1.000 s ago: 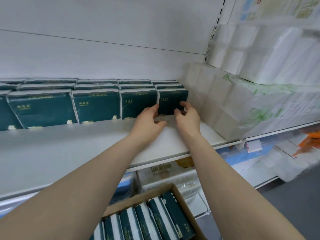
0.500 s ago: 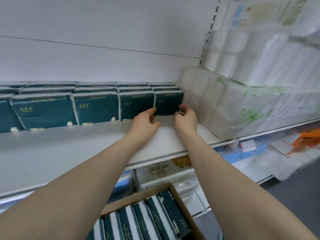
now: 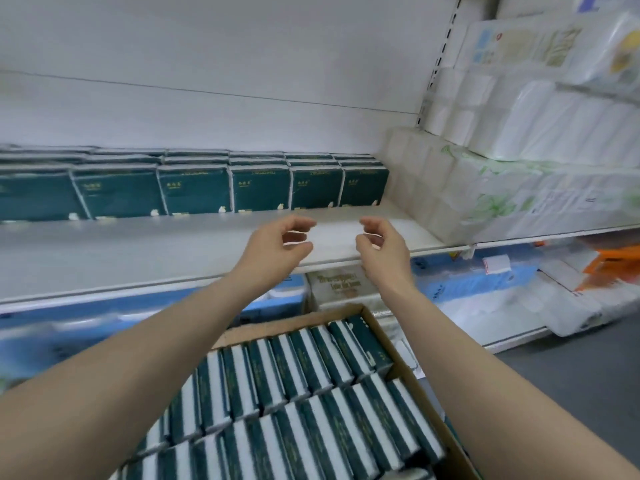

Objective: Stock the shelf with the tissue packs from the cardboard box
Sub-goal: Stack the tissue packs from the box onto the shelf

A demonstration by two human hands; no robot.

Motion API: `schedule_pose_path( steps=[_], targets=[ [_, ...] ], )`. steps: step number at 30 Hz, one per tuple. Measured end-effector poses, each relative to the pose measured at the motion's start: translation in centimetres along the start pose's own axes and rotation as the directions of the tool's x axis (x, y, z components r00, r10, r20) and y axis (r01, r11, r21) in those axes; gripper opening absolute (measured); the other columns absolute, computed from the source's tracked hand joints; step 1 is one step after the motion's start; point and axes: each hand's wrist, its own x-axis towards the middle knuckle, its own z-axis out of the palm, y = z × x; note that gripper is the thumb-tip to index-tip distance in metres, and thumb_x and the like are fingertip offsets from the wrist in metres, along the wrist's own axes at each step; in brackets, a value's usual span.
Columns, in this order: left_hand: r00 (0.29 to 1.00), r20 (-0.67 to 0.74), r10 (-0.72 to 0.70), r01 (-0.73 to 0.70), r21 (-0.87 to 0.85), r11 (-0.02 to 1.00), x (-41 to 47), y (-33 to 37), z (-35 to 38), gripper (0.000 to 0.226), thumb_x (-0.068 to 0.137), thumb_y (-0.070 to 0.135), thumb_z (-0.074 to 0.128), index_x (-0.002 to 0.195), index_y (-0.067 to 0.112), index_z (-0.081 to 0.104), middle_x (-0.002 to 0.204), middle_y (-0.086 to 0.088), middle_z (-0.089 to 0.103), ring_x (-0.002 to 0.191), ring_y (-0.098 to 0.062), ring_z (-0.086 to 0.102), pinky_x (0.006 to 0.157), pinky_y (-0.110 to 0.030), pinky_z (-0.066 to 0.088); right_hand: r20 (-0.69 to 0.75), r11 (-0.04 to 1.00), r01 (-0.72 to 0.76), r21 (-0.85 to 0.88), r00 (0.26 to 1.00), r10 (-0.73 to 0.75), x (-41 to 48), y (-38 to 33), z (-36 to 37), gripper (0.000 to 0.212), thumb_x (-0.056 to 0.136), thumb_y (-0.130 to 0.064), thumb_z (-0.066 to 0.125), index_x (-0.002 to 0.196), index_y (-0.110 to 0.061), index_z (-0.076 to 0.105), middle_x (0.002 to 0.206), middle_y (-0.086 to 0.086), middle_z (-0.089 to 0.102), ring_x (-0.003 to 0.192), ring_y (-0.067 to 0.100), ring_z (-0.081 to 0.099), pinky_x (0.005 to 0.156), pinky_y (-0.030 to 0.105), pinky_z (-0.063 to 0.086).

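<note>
You are holding your left hand (image 3: 273,247) and right hand (image 3: 381,251) side by side above the front edge of the white shelf (image 3: 138,251), both with fingers loosely curled and gripping nothing. The green tissue packs (image 3: 259,188) are standing in rows at the back of the shelf, apart from your hands. More of them are sitting on edge in the cardboard box (image 3: 298,320) beneath your forearms.

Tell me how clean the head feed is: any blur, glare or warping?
Head view: motion blur smears the left end of the tissue packs row and the goods below the shelf; the wide lens bows its edge; light is flat, without glare or hard shadows; left hand, right hand and cardboard box read fairly sharp.
</note>
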Motion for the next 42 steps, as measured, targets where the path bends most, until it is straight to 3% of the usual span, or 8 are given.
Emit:
schedule_pose_path(
  steps=[5, 12, 18, 25, 30, 34, 38, 42],
  targets=[
    [0.999, 0.047, 0.002, -0.006, 0.089, 0.996, -7.0, -0.2, -5.0, 0.029, 0.090, 0.012, 0.065, 0.117, 0.023, 0.065, 0.112, 0.009, 0.066, 0.103, -0.002, 0.062, 0.088, -0.016, 0.051, 0.106, 0.998, 0.045, 0.044, 0.993, -0.050, -7.4, -1.8, 1.6, 0.028, 0.097, -0.014, 0.059, 0.123, -0.024, 0.060, 0.117, -0.009, 0.063, 0.106, 0.005, 0.059, 0.091, 0.023, 0.050],
    [0.988, 0.113, -0.102, 0.076, 0.216, 0.973, -15.8, -2.1, -11.5, 0.023, 0.089, 0.016, 0.067, 0.110, 0.026, 0.065, 0.109, 0.012, 0.067, 0.103, -0.001, 0.062, 0.092, -0.019, 0.051, 0.278, 0.990, 0.101, 0.097, 0.953, -0.125, -16.4, -3.7, 7.0, 0.023, 0.094, -0.015, 0.063, 0.116, -0.022, 0.063, 0.109, -0.008, 0.066, 0.101, 0.006, 0.062, 0.089, 0.022, 0.050],
    [0.967, 0.152, -0.202, 0.147, 0.312, 0.939, -21.9, -4.1, -17.2, 0.020, 0.087, 0.017, 0.070, 0.103, 0.029, 0.067, 0.104, 0.008, 0.071, 0.097, -0.004, 0.067, 0.095, -0.027, 0.052, 0.489, 0.988, 0.119, 0.096, 0.859, -0.151, -23.0, -4.6, 12.2, 0.020, 0.092, -0.014, 0.066, 0.111, -0.022, 0.066, 0.102, -0.006, 0.068, 0.097, 0.010, 0.064, 0.087, 0.028, 0.052],
    [0.881, 0.209, -0.424, 0.173, 0.693, 0.700, -25.2, -5.3, -21.1, 0.034, 0.084, 0.036, 0.071, 0.116, 0.026, 0.065, 0.104, 0.011, 0.062, 0.095, -0.009, 0.057, 0.081, -0.022, 0.042, 0.709, 0.997, 0.072, -0.002, 0.703, -0.049, -27.9, -5.8, 16.6, 0.019, 0.090, -0.019, 0.069, 0.108, -0.025, 0.066, 0.102, 0.001, 0.068, 0.093, 0.015, 0.064, 0.088, 0.024, 0.049],
    [0.786, 0.181, -0.592, 0.206, 0.826, 0.525, -25.6, -6.3, -22.0, 0.061, 0.077, 0.050, 0.074, 0.130, 0.027, 0.055, 0.124, 0.000, 0.059, 0.109, -0.019, 0.055, 0.089, -0.028, 0.045, 0.767, 0.997, 0.037, -0.074, 0.641, 0.033, -29.3, -5.9, 18.8, 0.026, 0.087, -0.025, 0.073, 0.113, -0.022, 0.066, 0.105, 0.002, 0.067, 0.094, 0.014, 0.064, 0.083, 0.018, 0.047],
    [0.723, 0.125, -0.680, 0.390, 0.738, 0.551, -26.1, -7.1, -22.7, 0.076, 0.070, 0.042, 0.082, 0.136, 0.026, 0.047, 0.131, -0.001, 0.054, 0.104, -0.022, 0.059, 0.076, -0.034, 0.058, 0.781, 0.996, -0.026, -0.087, 0.618, 0.084, -29.6, -5.6, 19.7, 0.030, 0.086, -0.023, 0.075, 0.115, -0.021, 0.066, 0.114, 0.001, 0.064, 0.100, 0.015, 0.065, 0.084, 0.019, 0.048],
    [0.718, 0.066, -0.693, 0.520, 0.611, 0.597, -25.9, -6.7, -22.9, 0.078, 0.069, 0.026, 0.086, 0.136, 0.019, 0.047, 0.121, -0.005, 0.054, 0.092, -0.025, 0.065, 0.066, -0.033, 0.060, 0.786, 0.994, -0.052, -0.098, 0.609, 0.110, -29.4, -5.2, 20.7, 0.032, 0.084, -0.020, 0.077, 0.114, -0.024, 0.065, 0.116, 0.000, 0.066, 0.104, 0.019, 0.066, 0.098, 0.033, 0.052],
    [0.746, 0.046, -0.664, 0.538, 0.547, 0.642, -25.0, -6.2, -23.2, 0.072, 0.071, 0.021, 0.086, 0.133, 0.015, 0.050, 0.098, 0.001, 0.052, 0.071, -0.017, 0.062, 0.052, -0.023, 0.053, 0.804, 0.995, -0.062, -0.076, 0.587, 0.098, -28.6, -5.8, 20.7, 0.036, 0.087, -0.013, 0.074, 0.121, -0.018, 0.063, 0.111, -0.001, 0.065, 0.102, 0.018, 0.065, 0.087, 0.018, 0.050]
  ],
)
